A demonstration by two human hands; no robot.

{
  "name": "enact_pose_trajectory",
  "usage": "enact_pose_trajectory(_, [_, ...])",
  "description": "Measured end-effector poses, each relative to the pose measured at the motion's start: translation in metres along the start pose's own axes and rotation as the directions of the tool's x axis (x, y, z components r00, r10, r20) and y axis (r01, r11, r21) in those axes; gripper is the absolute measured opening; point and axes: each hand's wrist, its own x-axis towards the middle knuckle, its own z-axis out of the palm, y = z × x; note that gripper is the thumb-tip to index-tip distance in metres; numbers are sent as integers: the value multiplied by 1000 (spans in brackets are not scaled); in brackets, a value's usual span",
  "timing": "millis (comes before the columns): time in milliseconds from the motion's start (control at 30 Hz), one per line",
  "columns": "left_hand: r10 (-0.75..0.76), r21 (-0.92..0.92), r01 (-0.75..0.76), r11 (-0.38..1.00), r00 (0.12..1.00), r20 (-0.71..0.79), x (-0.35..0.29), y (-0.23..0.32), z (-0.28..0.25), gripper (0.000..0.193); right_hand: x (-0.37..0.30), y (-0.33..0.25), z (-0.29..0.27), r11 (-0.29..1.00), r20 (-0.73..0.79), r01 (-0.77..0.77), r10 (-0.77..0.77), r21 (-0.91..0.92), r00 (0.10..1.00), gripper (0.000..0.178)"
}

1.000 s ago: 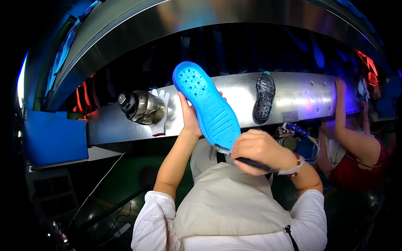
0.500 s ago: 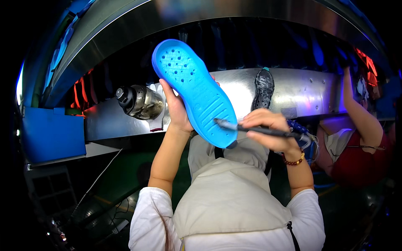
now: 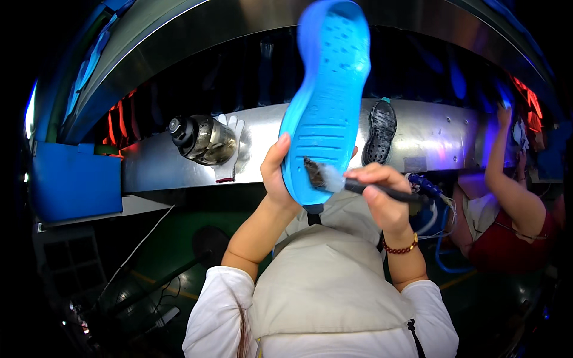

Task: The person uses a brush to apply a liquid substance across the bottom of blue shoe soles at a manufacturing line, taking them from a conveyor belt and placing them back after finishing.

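Note:
My left hand (image 3: 279,176) grips a bright blue shoe sole (image 3: 327,122) by its near part, thumb on the left edge and fingertips showing at the right edge. The sole stretches away from me, its ribbed and dimpled face up, with a small dark piece at the near end. Closed around the black handle of a brush (image 3: 322,175) is my right hand (image 3: 387,200). The dark bristles lie against the sole's near part, below the ribs. A pale tube (image 3: 431,221) hangs by the handle's end.
On the metal bench (image 3: 262,128) stand a dark capped bottle (image 3: 213,142) with a white glove (image 3: 229,170) beside it, and a black speckled sole (image 3: 380,131). A co-worker's arm (image 3: 507,170) reaches in at the right. At the left is a blue box (image 3: 77,179).
The blue sole has moved right and away from me and turned more upright in view. The brush stays near the sole's near end, and its bristles show more plainly.

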Motion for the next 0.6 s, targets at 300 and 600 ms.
enact_pose_trajectory(300, [13,-81,-17,997,999,-51,9,7,-20,50,3,-14,21,849,83,171,-150,-500,985,18])
enact_pose_trajectory(600, [-41,-61,40,997,999,-26,11,13,-26,48,26,-40,5,821,410,274,-53,-502,911,16])
